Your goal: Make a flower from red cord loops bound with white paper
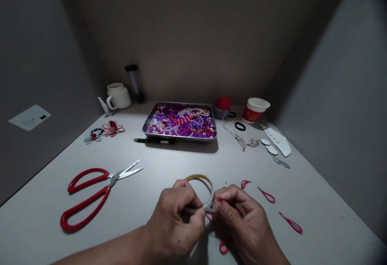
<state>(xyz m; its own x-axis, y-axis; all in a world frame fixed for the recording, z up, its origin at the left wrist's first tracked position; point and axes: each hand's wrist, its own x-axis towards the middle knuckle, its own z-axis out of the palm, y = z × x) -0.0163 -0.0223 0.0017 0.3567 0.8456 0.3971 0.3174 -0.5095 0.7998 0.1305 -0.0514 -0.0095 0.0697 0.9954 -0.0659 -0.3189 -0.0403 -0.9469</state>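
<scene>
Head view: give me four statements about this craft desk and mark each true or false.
1. Both hands grip the ring. True: left hand and right hand pinch it.
2. The scissors lie shut. False: the blades are apart.
3. The bead tray sits behind a black pen. True.
4. The paper cup stands beside the white mug. False: they stand on opposite sides of the tray.
</scene>
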